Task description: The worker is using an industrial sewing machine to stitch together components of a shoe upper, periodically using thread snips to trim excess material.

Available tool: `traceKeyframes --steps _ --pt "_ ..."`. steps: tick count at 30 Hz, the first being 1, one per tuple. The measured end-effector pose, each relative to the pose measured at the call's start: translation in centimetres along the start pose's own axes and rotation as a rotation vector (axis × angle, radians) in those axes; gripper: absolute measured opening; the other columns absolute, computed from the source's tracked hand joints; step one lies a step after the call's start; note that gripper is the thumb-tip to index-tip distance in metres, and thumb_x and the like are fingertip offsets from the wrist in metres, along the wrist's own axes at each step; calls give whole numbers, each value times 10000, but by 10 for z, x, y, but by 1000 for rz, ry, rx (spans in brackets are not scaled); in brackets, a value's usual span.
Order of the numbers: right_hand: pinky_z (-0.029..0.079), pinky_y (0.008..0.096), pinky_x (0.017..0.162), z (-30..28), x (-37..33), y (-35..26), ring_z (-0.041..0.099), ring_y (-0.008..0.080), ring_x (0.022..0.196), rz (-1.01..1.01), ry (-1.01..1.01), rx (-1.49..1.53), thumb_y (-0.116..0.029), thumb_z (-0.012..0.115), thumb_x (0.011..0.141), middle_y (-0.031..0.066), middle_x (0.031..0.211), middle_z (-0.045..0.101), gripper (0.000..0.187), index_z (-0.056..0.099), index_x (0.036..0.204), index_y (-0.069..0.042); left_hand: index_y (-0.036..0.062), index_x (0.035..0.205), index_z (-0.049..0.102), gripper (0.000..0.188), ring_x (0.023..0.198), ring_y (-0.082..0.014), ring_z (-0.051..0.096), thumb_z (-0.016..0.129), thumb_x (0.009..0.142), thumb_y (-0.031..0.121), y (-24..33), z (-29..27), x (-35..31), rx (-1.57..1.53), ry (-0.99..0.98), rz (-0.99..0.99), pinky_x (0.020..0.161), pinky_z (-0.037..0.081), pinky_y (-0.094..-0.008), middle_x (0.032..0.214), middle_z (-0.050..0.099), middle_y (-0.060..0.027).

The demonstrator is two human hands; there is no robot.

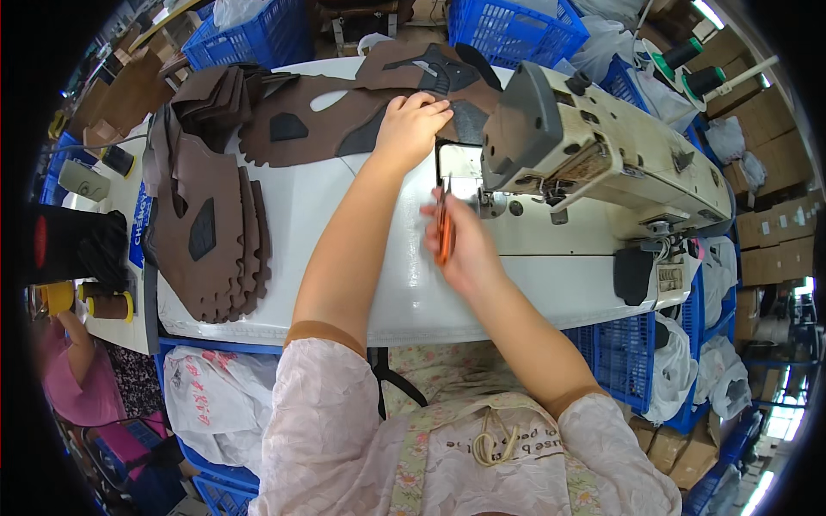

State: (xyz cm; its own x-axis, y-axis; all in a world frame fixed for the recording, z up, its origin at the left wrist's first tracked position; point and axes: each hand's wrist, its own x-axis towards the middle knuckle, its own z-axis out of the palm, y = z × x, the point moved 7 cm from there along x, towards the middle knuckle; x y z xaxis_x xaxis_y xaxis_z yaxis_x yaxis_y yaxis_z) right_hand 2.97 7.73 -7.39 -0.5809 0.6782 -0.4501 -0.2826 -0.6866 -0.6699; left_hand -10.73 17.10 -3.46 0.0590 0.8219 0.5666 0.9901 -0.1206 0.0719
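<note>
My left hand (411,131) reaches to the far side of the sewing table, its bent fingers closed on a brown shoe upper (374,96) with black patches. That piece lies flat beside the machine's needle area, partly under my fingers. Nearer to me, my right hand (469,249) is closed around orange-handled thread snips (445,232), their blades pointing away from me. The snips are just left of the sewing machine's (594,142) presser foot and metal plate. A small black patch (469,123) shows right of my left fingers.
Stacked brown upper pieces (211,241) with notched edges cover the left of the white table (344,232). Thread spools (684,53) stand at the back right. Blue crates (516,30) and plastic bags surround the table. Another person (82,370) sits at the far left.
</note>
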Motion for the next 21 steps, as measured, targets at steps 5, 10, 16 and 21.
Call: traceKeyframes --steps 5,10,16,21 --pt "373 227 499 3 53 -2 441 111 589 -2 161 472 -307 468 1035 57 886 574 202 533 1097 -125 145 1108 722 376 1174 -170 536 589 767 62 -9 0 -3 -102 86 -42 948 388 -399 1233 666 31" --pt "382 205 513 1 71 -6 408 81 606 -50 73 571 -354 422 1052 31 794 503 318 558 1042 -67 146 1098 727 370 1170 -168 538 600 760 63 -9 0 -3 -125 106 -46 930 396 -396 1224 670 37" --pt "348 209 465 1 75 -5 399 81 554 5 158 614 -324 513 1019 11 746 495 213 559 949 -129 141 1078 734 355 1150 -179 551 598 761 62 -10 -4 -4 -138 131 -42 920 402 -400 1209 678 33" --pt "338 202 453 3 77 -3 398 70 543 5 148 644 -320 555 1000 -4 728 493 190 564 938 -141 137 1079 732 355 1152 -181 550 597 759 63 -11 -4 -5 -120 123 -38 922 402 -399 1212 677 29"
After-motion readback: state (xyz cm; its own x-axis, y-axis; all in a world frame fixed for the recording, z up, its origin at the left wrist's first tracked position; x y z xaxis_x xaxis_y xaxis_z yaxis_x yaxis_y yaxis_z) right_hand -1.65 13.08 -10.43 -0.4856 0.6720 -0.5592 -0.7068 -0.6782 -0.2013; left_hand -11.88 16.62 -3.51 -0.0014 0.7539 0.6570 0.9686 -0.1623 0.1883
